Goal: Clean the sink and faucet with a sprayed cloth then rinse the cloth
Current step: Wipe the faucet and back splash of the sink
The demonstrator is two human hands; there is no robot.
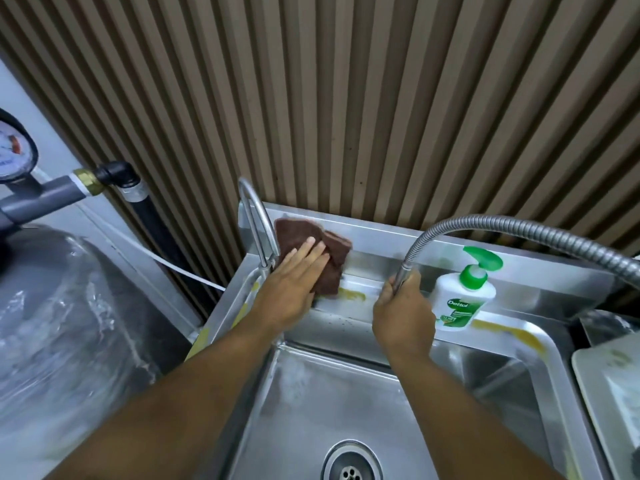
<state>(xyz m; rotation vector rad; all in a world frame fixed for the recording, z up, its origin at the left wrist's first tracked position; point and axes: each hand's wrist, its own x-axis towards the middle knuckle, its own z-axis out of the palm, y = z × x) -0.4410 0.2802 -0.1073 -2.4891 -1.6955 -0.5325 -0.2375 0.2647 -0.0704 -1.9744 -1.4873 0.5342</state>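
Observation:
A brown cloth point(330, 251) lies flat against the steel backsplash at the sink's back left. My left hand point(294, 289) presses on it with fingers spread, right beside the curved faucet point(258, 223). My right hand point(401, 313) is closed around the end of a flexible metal spray hose point(485, 225) that arches in from the right. The steel sink point(346, 403) lies below both arms, with its drain point(349, 464) at the bottom edge of the view.
A white and green Dettol pump bottle point(462, 292) stands on the back ledge just right of my right hand. Yellowish residue point(353, 294) marks the ledge. A plastic-wrapped tank point(62, 306) with pipes and a gauge point(14, 147) fills the left. A tray point(613, 393) sits at the right.

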